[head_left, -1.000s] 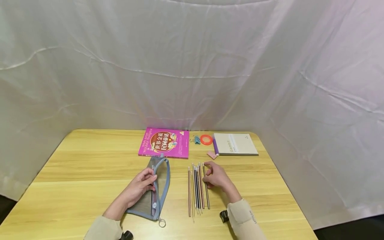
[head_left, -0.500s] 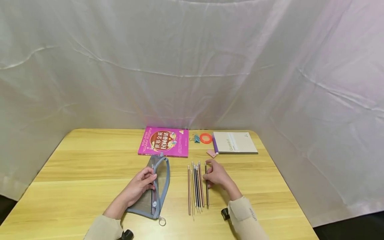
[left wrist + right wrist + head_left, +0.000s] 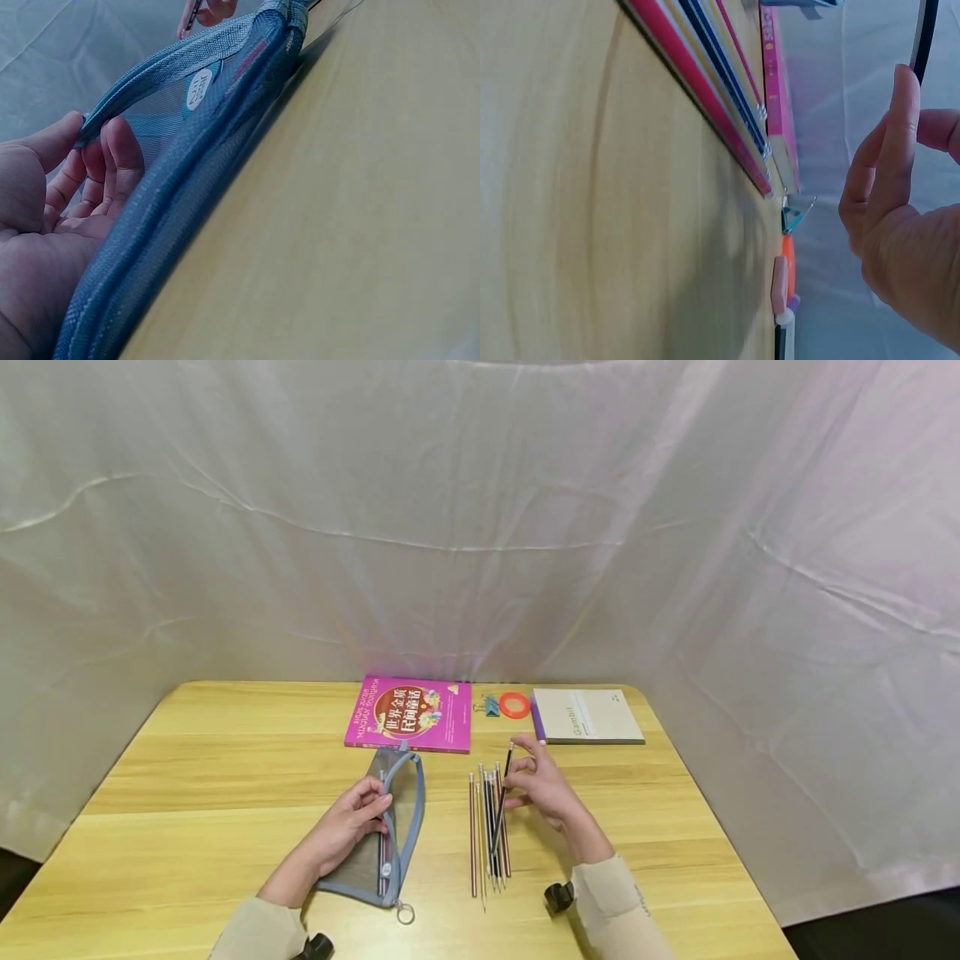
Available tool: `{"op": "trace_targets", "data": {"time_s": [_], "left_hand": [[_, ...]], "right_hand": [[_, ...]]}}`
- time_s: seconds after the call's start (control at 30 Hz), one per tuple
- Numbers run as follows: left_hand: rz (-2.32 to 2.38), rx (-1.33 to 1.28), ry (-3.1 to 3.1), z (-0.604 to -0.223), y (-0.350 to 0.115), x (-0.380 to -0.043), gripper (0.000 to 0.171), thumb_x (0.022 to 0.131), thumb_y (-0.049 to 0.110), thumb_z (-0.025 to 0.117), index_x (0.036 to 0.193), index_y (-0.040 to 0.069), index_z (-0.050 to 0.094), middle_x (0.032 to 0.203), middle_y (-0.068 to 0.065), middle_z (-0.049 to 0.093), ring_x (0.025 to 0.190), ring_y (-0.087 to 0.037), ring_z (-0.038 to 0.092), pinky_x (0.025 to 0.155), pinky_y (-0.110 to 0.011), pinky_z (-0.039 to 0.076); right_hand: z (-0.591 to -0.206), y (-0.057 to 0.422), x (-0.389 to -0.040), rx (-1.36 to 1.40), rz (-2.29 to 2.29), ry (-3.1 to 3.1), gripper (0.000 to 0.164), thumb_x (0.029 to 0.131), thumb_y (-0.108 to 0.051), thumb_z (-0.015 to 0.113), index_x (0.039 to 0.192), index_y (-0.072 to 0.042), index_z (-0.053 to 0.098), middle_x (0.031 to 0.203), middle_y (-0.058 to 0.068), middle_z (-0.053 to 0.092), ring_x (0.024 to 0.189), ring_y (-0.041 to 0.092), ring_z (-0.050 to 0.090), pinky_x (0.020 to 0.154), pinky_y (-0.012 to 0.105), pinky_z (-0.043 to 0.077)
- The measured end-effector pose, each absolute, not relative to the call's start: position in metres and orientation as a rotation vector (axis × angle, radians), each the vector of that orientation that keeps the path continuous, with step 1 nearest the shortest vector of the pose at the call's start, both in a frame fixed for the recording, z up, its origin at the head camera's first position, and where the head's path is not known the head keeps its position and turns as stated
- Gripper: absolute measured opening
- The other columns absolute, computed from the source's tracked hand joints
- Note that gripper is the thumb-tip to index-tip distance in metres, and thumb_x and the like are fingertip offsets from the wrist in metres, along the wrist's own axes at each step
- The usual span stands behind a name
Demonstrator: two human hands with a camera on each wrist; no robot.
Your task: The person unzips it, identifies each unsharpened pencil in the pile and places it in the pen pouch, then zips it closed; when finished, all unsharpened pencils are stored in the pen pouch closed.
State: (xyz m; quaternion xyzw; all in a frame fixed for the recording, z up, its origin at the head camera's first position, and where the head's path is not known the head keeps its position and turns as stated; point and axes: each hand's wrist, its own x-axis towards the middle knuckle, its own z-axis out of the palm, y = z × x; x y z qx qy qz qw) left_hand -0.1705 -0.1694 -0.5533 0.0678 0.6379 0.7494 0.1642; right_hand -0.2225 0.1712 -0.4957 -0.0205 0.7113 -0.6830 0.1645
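Note:
My left hand (image 3: pixel 347 828) pinches one edge of the opening of a grey mesh zip pouch (image 3: pixel 411 793) with blue trim. In the left wrist view the pouch (image 3: pixel 174 201) gapes between thumb and fingers, a white oval label inside. Slim pencils (image 3: pixel 383 878) show through the mesh. My right hand (image 3: pixel 546 789) pinches a dark pencil (image 3: pixel 501 810) near its eraser end, tilted over a row of several pencils (image 3: pixel 473 839). The right wrist view has the held pencil (image 3: pixel 925 37) up off the table, apart from the row.
At the back lie a magenta book (image 3: pixel 450 727), a teal binder clip (image 3: pixel 492 707), an orange tape ring (image 3: pixel 514 695) and a pale notebook (image 3: pixel 600 714) with a purple marker (image 3: pixel 538 722) along its side. A pink eraser (image 3: pixel 779 285) shows in the right wrist view. Grey curtains surround the table.
My right hand has lifted the dark pencil from the right of the row and moved it up and left, tilting it over the others. The left hand keeps its place on the pouch.

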Motion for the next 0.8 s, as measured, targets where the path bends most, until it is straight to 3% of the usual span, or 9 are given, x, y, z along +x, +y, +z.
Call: {"op": "trace_targets", "data": {"time_s": [0.3, 0.5, 0.8], "left_hand": [[2.126, 0.192, 1.82, -0.555, -0.17, -0.172, 0.01, 0.107, 0.02, 0.057, 0.108, 0.011, 0.051, 0.093, 0.003, 0.055, 0.084, -0.012, 0.061, 0.083, -0.03, 0.058], [2.119, 0.208, 1.807, -0.558, -0.17, -0.169, 0.004, 0.109, 0.016, 0.054, 0.109, 0.012, 0.052, 0.094, 0.004, 0.057, 0.084, -0.01, 0.061, 0.083, -0.029, 0.057], [2.136, 0.191, 1.821, -0.554, -0.169, -0.169, 0.004, 0.108, 0.013, 0.053, 0.106, 0.017, 0.053, 0.093, 0.004, 0.057, 0.084, -0.01, 0.061, 0.083, -0.028, 0.057]], "right_hand": [[-0.498, 0.152, -0.218, -0.079, -1.979, 2.032, 0.086, 0.084, 0.015, 0.064, 0.157, -0.011, 0.028, 0.107, 0.014, 0.049, 0.081, 0.021, 0.061, 0.064, 0.037, 0.064], [-0.501, 0.125, -0.211, -0.108, -1.991, 2.066, 0.09, 0.081, 0.017, 0.063, 0.158, -0.007, 0.025, 0.106, 0.014, 0.046, 0.069, 0.017, 0.062, 0.062, 0.039, 0.064], [-0.502, 0.083, -0.204, -0.163, -1.961, 2.11, 0.09, 0.08, 0.018, 0.065, 0.156, -0.012, 0.027, 0.108, 0.015, 0.048, 0.071, 0.018, 0.063, 0.064, 0.044, 0.064]]}}
